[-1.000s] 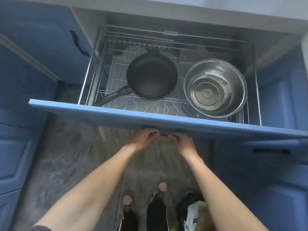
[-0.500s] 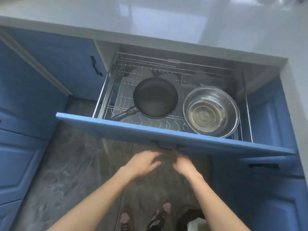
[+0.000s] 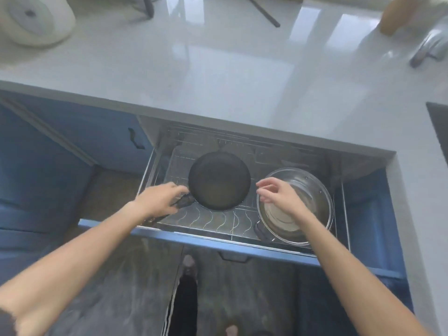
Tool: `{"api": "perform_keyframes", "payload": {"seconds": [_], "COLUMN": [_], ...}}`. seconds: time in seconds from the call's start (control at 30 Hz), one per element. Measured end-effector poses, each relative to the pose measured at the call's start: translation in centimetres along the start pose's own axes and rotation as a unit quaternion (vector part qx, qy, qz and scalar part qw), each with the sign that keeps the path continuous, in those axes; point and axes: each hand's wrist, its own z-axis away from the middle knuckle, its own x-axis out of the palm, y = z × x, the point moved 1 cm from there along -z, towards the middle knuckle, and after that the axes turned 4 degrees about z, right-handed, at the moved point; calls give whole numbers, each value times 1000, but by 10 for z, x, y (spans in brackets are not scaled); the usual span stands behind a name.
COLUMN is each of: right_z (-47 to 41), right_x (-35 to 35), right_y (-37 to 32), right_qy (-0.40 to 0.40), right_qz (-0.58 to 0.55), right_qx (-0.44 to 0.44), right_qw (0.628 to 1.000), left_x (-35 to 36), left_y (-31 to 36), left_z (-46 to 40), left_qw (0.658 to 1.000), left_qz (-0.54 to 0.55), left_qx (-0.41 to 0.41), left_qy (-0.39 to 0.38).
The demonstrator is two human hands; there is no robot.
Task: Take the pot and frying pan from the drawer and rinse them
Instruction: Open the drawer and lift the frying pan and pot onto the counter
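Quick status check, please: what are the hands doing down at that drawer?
Left hand closing on frying pan handle. Right hand open, over pot. Both still in drawer. Nothing blocking.

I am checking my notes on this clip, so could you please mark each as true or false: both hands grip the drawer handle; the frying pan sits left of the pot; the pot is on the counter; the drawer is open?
1. False. The left hand is on the frying pan handle; the right hand is open above the pot.
2. True.
3. False. The pot sits in the drawer.
4. True.
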Motion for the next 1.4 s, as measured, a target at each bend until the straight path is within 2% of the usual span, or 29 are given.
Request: {"api": "perform_keyframes", "payload": {"seconds": [0.07, 0.1, 0.2, 0.27, 0.33, 0.5, 0.6, 0.73, 0.8, 0.97, 1.13, 1.27, 1.4], "right_z": [-47, -69, -118, -140, -155, -182, -190, -182, -175, -150, -119, -74, 0], "right_x": [26, 41, 79, 98, 112, 121, 116, 104, 94, 64, 26, 0, -23], "right_y": [13, 22, 43, 56, 70, 93, 96, 92, 87, 72, 63, 53, 36], "right_qy": [-21, -38, -77, -72, -49, 40, 25, -13, -20, -39, -20, -7, -24], "right_qz": [75, 94, 148, 161, 161, 135, 130, 127, 136, 136, 120, 108, 43], "right_qx": [51, 71, 150, 218, 249, 226, 241, 239, 225, 192, 187, 195, 205], "right_qw": [996, 992, 974, 960, 954, 964, 961, 963, 965, 971, 975, 975, 977], "left_x": [21, 29, 48, 59, 69, 84, 88, 78, 65, 47, 25, -5, -49], "left_y": [-24, -35, -53, -62, -69, -72, -76, -83, -83, -72, -45, -20, 4], "left_z": [-38, -57, -87, -101, -115, -134, -137, -123, -116, -107, -94, -76, -37], "left_qw": [991, 987, 978, 978, 983, 978, 972, 971, 973, 972, 969, 968, 965], "left_qz": [-76, -85, -101, -85, -40, 80, 143, 210, 202, 165, 210, 197, 185], "left_qx": [7, 3, 23, 37, 39, 62, 43, 11, 17, 42, 67, 97, 135], "left_qy": [-108, -133, -180, -187, -173, -185, -180, -110, -108, -160, -110, -122, -131]}}
